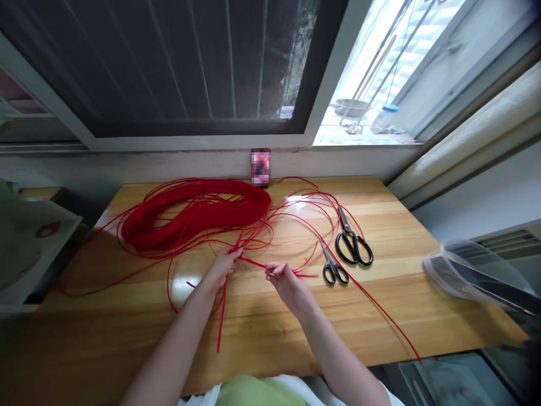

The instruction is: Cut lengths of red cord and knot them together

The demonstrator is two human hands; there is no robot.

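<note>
A thick loose coil of red cord (198, 217) lies on the wooden table, with several strands trailing right from it. At the coil's near side, my left hand (224, 266) is closed on gathered red strands, and a red end hangs down below it toward the table's front. My right hand (285, 279) pinches the red cord strands (253, 261) stretched between both hands, their ends sticking out to its right. Right of that hand lie small black-handled scissors (333, 269) and larger black-handled scissors (353, 242), with red strands passing beside them.
The wooden table (262, 332) meets a wall under a window. A small pink picture-like item (261, 167) leans at the back edge. On the right stands a clear plastic container (473, 270) with a dark long object across it. A white bag-like item (38, 242) is at left.
</note>
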